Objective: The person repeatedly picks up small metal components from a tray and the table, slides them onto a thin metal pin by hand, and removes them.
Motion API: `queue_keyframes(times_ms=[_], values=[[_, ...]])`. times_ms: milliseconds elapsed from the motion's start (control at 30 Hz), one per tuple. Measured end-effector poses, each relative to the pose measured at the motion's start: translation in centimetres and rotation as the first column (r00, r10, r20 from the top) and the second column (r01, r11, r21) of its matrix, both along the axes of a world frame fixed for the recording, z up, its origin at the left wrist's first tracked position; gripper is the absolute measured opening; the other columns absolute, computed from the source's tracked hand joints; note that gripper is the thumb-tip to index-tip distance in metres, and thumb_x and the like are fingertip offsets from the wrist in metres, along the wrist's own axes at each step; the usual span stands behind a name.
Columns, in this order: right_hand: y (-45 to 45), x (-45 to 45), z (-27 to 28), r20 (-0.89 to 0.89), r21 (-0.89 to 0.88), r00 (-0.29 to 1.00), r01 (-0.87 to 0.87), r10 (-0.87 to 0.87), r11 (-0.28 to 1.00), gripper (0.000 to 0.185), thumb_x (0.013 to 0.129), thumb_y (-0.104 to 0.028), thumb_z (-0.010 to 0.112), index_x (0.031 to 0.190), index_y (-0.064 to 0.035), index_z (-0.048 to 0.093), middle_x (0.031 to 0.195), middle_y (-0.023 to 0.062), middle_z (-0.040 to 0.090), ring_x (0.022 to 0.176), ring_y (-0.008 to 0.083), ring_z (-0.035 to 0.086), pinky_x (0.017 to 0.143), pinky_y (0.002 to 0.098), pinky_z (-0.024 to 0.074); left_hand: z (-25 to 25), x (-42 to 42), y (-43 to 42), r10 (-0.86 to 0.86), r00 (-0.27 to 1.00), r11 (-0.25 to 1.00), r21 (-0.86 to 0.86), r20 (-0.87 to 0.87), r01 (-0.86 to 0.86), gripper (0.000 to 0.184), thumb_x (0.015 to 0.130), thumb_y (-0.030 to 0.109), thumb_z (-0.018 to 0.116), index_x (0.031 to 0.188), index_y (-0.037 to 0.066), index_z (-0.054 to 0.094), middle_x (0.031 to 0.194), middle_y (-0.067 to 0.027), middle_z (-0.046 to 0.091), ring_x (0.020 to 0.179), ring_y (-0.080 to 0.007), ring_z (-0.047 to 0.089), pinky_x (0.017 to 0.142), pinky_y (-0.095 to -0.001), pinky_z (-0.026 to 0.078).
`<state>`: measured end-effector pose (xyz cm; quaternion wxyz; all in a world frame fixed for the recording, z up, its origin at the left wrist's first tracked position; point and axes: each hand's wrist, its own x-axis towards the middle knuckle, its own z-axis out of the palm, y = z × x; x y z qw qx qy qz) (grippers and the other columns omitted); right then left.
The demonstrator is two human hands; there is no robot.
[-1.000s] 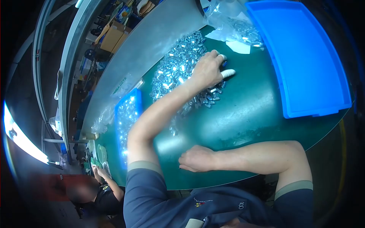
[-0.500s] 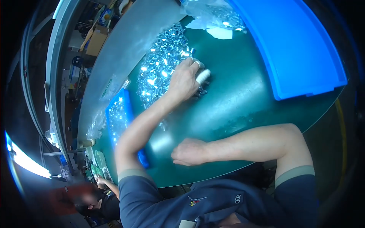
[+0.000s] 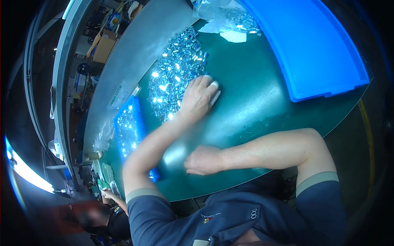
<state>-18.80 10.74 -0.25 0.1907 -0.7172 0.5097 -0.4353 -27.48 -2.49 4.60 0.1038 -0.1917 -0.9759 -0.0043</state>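
Note:
My left hand is at the right edge of a heap of small shiny metal pieces. White covers show on its fingertips and thumb. Its fingers are bent and close together; whatever lies under them is hidden. Nearer to my body, my right hand is closed in a fist above the green tabletop, and its contents cannot be seen.
A large blue tray lies at the right. Plastic bags with metal pieces are at the top. Beside my left forearm stands a smaller blue tray with shiny pieces. Another person is at the lower left.
My left hand has moved down along the heap's edge, and its thumb has drawn in toward the fingers. The view has shifted, so the table and trays sit differently. My right fist stays closed.

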Motion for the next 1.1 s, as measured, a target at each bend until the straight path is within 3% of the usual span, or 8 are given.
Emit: queue_keyframes(times_ms=[300, 500, 567, 633, 700, 833, 933, 1100], values=[[0.4, -0.2, 0.2, -0.021, -0.027, 1.000, 0.002, -0.002, 1.000, 0.029, 0.092, -0.029, 0.067, 0.083, -0.0017, 0.069, 0.080, 0.0193, 0.071, 0.081, 0.0387, 0.071, 0.074, 0.0506, 0.0549, 0.9, 6.6, -3.2, 0.095, 0.994, 0.990, -0.111, 0.061, -0.088, 0.024, 0.087, 0.013, 0.074, 0.107, 0.004, 0.064, 0.122, -0.0141, 0.062, 0.117, -0.0361, 0.060, 0.098, -0.0468, 0.049], [0.4, -0.4, 0.3, -0.053, -0.046, 0.998, 0.036, -0.038, 0.998, 0.030, 0.091, -0.030, 0.069, 0.082, -0.0017, 0.069, 0.080, 0.0191, 0.071, 0.081, 0.0387, 0.071, 0.074, 0.0506, 0.0558, 2.0, 9.4, -2.8, 0.116, 0.992, 0.993, 0.021, -0.057, -0.115, 0.030, 0.082, 0.010, 0.079, 0.109, 0.004, 0.066, 0.129, -0.0173, 0.062, 0.122, -0.0369, 0.058, 0.100, -0.0456, 0.048], [0.3, -0.3, 0.0, -0.047, -0.068, 0.997, 0.052, -0.056, 0.996, 0.030, 0.091, -0.031, 0.069, 0.081, -0.0030, 0.069, 0.079, 0.0184, 0.071, 0.078, 0.0396, 0.071, 0.070, 0.0512, 0.0562, 2.5, 11.8, -2.7, 0.323, 0.946, 0.940, 0.116, -0.002, -0.320, 0.030, 0.082, 0.010, 0.082, 0.107, 0.004, 0.067, 0.109, -0.0134, 0.069, 0.097, -0.0309, 0.067, 0.084, -0.0398, 0.053], [0.0, -0.3, -0.1, -0.052, -0.052, 0.996, 0.069, -0.072, 0.996, 0.030, 0.091, -0.032, 0.067, 0.080, -0.0041, 0.069, 0.079, 0.0182, 0.071, 0.077, 0.0395, 0.071, 0.070, 0.0514, 0.0563, 1.5, 14.8, -3.3, 0.489, 0.857, 0.720, 0.480, 0.160, -0.501, 0.027, 0.083, 0.010, 0.084, 0.102, 0.004, 0.066, 0.097, -0.0093, 0.069, 0.084, -0.0213, 0.068, 0.078, -0.0333, 0.053], [-0.4, -0.2, -0.6, 0.044, -0.092, 0.992, 0.120, -0.116, 0.989, 0.029, 0.092, -0.032, 0.066, 0.080, -0.0057, 0.068, 0.080, 0.0180, 0.071, 0.078, 0.0398, 0.070, 0.070, 0.0515, 0.0551, 1.0, 18.2, -3.6, 0.575, 0.790, 0.641, 0.484, 0.213, -0.596, 0.024, 0.086, 0.008, 0.083, 0.098, 0.004, 0.062, 0.092, -0.0048, 0.068, 0.082, -0.0133, 0.066, 0.076, -0.0281, 0.052], [0.0, -1.0, 0.7, 0.422, 0.015, 0.864, 0.295, -0.274, 0.955, 0.029, 0.094, -0.031, 0.066, 0.084, -0.0049, 0.069, 0.080, 0.0167, 0.069, 0.074, 0.0383, 0.067, 0.065, 0.0474, 0.0503, -0.9, 23.8, -3.3, 0.449, 0.760, -0.143, 0.878, 0.470, -0.458, 0.019, 0.093, 0.006, 0.075, 0.103, 0.008, 0.058, 0.089, -0.0040, 0.068, 0.080, -0.0135, 0.067, 0.075, -0.0257, 0.053], [-0.3, -1.3, 0.7, 0.530, 0.133, 0.770, 0.339, -0.356, 0.931, 0.025, 0.096, -0.025, 0.067, 0.085, -0.0028, 0.069, 0.073, 0.0135, 0.067, 0.063, 0.0251, 0.064, 0.058, 0.0384, 0.0477, -1.7, 25.9, -1.9, 0.456, 0.729, -0.317, 0.858, 0.511, -0.404, 0.014, 0.098, 0.014, 0.071, 0.107, 0.008, 0.061, 0.090, -0.0087, 0.073, 0.078, -0.0158, 0.070, 0.073, -0.0276, 0.056], [-0.1, -1.2, 0.9, 0.500, 0.180, 0.801, 0.276, -0.330, 0.944, 0.024, 0.099, -0.021, 0.067, 0.086, -0.0012, 0.068, 0.070, 0.0071, 0.066, 0.059, 0.0162, 0.059, 0.056, 0.0341, 0.0460, -3.1, 25.9, -0.6, 0.392, 0.775, -0.387, 0.853, 0.496, -0.350, 0.016, 0.098, 0.016, 0.072, 0.106, 0.008, 0.062, 0.091, -0.0093, 0.073, 0.078, -0.0159, 0.072, 0.073, -0.0273, 0.058]])
